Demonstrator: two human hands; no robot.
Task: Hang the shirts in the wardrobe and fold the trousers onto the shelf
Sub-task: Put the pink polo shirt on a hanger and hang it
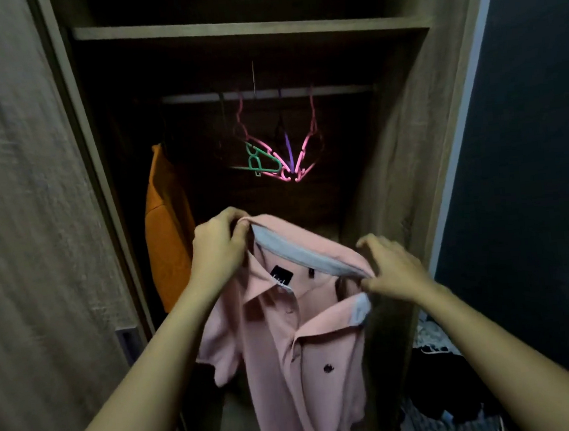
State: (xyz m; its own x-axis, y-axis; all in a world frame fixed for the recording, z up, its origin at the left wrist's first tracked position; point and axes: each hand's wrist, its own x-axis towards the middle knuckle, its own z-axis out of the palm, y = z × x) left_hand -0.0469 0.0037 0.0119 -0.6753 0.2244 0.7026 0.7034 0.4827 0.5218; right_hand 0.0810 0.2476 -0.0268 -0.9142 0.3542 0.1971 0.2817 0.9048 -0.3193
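Pink polo shirt (308,350), grey-lined collar, dark chest logo, hanging unbuttoned.

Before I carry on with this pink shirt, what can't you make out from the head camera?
Head view only.
Pink shirt: hem cut off by bottom edge; any hanger inside hidden by fabric and the left hand and right hand gripping its collar.
Hangers: count unclear, tangled in shadow.
Orange garment: top lost in darkness.
Clothes pile: dark, cut by edge; trousers unconfirmed.
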